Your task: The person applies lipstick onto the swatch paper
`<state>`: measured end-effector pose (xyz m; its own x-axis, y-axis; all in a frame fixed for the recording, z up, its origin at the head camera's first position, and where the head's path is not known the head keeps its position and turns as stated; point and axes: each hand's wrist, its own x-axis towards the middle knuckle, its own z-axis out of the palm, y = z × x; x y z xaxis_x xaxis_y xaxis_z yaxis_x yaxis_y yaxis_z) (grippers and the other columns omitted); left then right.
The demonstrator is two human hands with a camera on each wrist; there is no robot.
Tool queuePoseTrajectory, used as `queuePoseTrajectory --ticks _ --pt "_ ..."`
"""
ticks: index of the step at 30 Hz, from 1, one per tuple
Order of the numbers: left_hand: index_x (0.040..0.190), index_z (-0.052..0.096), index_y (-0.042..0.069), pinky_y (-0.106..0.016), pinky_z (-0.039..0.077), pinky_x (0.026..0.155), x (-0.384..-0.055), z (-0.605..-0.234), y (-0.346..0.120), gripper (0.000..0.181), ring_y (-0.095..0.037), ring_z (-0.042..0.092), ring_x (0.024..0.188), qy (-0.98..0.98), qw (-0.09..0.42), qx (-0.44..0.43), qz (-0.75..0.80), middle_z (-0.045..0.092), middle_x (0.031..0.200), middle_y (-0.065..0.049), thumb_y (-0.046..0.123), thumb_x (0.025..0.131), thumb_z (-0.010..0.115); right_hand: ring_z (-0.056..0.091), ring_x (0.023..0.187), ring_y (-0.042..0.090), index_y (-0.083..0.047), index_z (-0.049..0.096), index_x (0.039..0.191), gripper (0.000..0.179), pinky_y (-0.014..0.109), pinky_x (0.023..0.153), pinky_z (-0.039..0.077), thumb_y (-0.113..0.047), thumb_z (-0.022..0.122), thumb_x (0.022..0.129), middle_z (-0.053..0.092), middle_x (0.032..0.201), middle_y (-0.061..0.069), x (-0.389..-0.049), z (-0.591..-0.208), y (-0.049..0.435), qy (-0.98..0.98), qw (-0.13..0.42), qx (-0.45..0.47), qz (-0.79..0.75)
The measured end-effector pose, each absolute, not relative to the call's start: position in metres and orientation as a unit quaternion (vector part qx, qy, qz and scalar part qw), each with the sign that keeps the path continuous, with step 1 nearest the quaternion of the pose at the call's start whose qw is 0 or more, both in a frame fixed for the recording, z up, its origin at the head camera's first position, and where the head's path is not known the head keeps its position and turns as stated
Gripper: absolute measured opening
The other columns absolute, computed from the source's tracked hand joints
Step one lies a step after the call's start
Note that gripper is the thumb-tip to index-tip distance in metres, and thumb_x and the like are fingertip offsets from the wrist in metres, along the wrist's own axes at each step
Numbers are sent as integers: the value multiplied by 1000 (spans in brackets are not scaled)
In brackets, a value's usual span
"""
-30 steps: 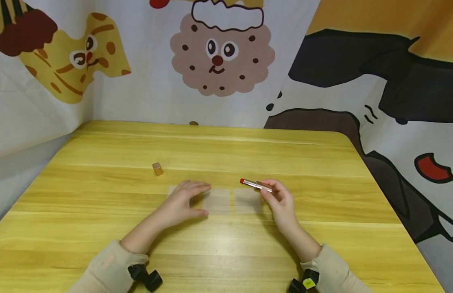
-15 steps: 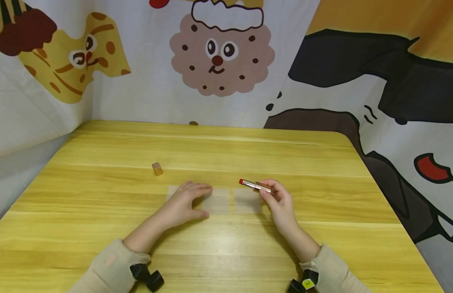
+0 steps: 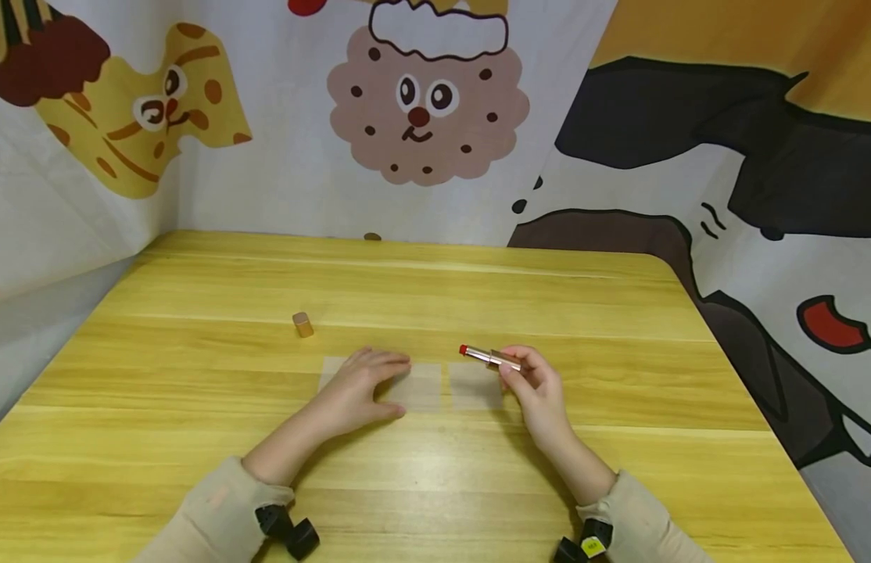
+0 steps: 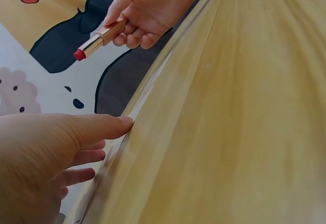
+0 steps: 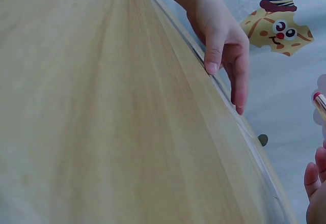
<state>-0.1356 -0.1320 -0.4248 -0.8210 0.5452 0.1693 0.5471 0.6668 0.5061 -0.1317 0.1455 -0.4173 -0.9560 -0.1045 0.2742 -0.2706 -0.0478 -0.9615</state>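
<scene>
In the head view, my right hand (image 3: 544, 399) pinches a lipstick (image 3: 481, 354) between thumb and fingers, its red tip pointing left. The left wrist view shows that lipstick (image 4: 97, 42) uncapped, held above the tabletop. Thumb and fingers of my left hand (image 3: 351, 395) are spread apart, with nothing between them, low over the table. Pale, see-through squares lie in a row under and between the hands: the middle square (image 3: 423, 389) is partly covered by the left fingers, the right square (image 3: 473, 385) sits below the lipstick. A small copper-coloured cap (image 3: 303, 325) stands beyond the left hand.
The wooden table (image 3: 435, 297) reaches back to a white curtain (image 3: 267, 188) printed with cartoon food figures. Black wrist-worn devices sit at both sleeve cuffs, the left device (image 3: 288, 532) and the right device (image 3: 583, 541).
My left hand has shifted slightly to the right over the pale squares. The right hand, still holding the lipstick, has moved a touch left and otherwise stayed put.
</scene>
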Motion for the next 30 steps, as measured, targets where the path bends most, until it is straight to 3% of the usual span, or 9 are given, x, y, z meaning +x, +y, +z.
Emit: queuePoseTrajectory --ticks 30 --pt "131 46 7 -43 8 106 -134 -424 -132 63 -24 25 130 -918 -23 -310 -246 36 140 -5 38 80 65 49 62 21 11 53 101 17 25 53 44 0 55 87 62 84 6 -132 -416 143 -687 63 129 713"
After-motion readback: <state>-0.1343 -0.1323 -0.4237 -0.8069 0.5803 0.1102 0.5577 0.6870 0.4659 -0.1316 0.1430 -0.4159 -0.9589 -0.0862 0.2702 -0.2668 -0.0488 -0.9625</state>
